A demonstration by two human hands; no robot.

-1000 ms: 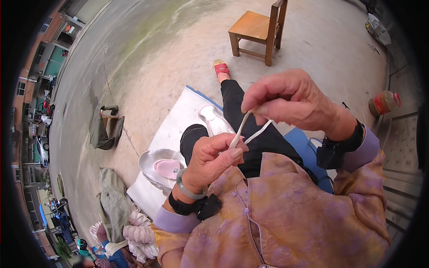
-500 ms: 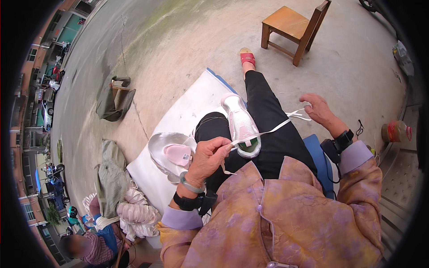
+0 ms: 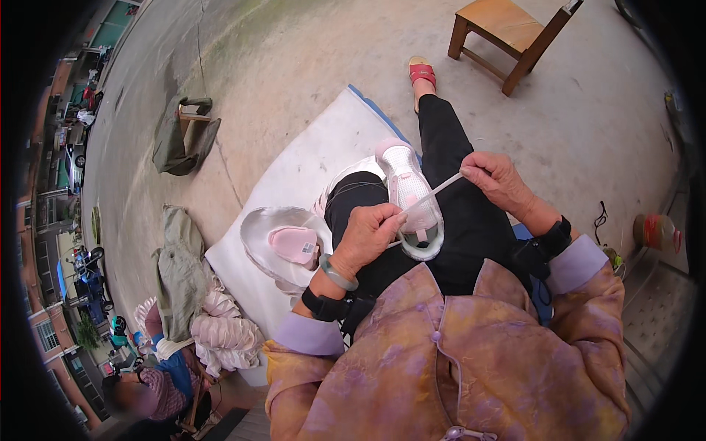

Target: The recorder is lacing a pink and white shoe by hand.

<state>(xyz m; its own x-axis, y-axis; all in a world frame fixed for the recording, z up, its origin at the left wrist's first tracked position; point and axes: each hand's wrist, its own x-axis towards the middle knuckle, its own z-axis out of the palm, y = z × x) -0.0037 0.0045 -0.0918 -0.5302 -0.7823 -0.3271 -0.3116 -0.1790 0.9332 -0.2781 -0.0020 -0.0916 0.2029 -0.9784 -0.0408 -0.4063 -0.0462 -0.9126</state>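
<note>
A white and pale pink shoe (image 3: 404, 176) lies across my lap, its heel end away from me. Above it a white shoelace (image 3: 435, 192) runs taut between my hands. My left hand (image 3: 370, 234) pinches the lace close to the shoe's near end, thumb against fingers. Farther right and higher, my right hand (image 3: 501, 184) is closed on the lace with thumb and fingertips. Left of my left hand rests a silvery, bowl-like piece holding a pink insole (image 3: 294, 245). My left hand partly covers the lower run of the lace.
A white sheet (image 3: 276, 187) spreads under the silvery piece. Pinkish-white stacked pieces (image 3: 228, 331) and a grey-green cloth (image 3: 179, 268) lie at the left, near another seated person (image 3: 173, 393). A wooden chair (image 3: 507, 26) stands at the far right. A jar (image 3: 654, 231) is at the right.
My right hand, earlier spread beside the loose lace, has come left and closed on it. The lace has become shorter and straighter between my hands. My left hand keeps its pinch.
</note>
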